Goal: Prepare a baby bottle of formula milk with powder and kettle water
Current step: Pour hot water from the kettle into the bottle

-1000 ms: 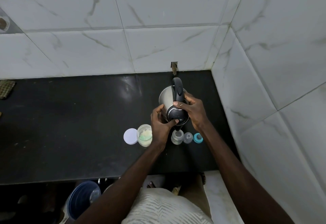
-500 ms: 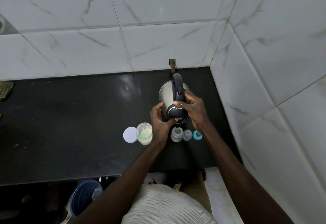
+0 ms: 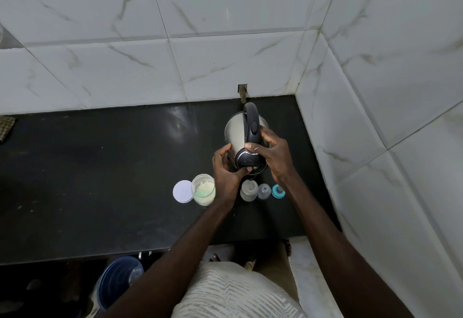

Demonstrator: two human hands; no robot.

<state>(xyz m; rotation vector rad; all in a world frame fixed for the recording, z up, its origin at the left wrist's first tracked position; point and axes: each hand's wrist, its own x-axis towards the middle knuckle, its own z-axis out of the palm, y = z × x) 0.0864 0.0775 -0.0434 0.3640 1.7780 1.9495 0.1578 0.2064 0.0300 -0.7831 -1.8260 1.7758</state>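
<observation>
Black counter (image 3: 100, 180), corner by tiled walls: steel kettle (image 3: 235, 132) tipped over open baby bottle (image 3: 248, 190); right hand (image 3: 274, 157) wrapped round its handle, left hand (image 3: 225, 167) cupped against lid; powder jar (image 3: 203, 189), white lid (image 3: 182, 191), clear cap (image 3: 264, 190), teal teat ring (image 3: 277, 191) alongside

White marble-look tiled walls (image 3: 225, 62) meeting in a corner, glossy black countertop (image 3: 87, 180), possibly pale floor (image 3: 308, 280) below
</observation>
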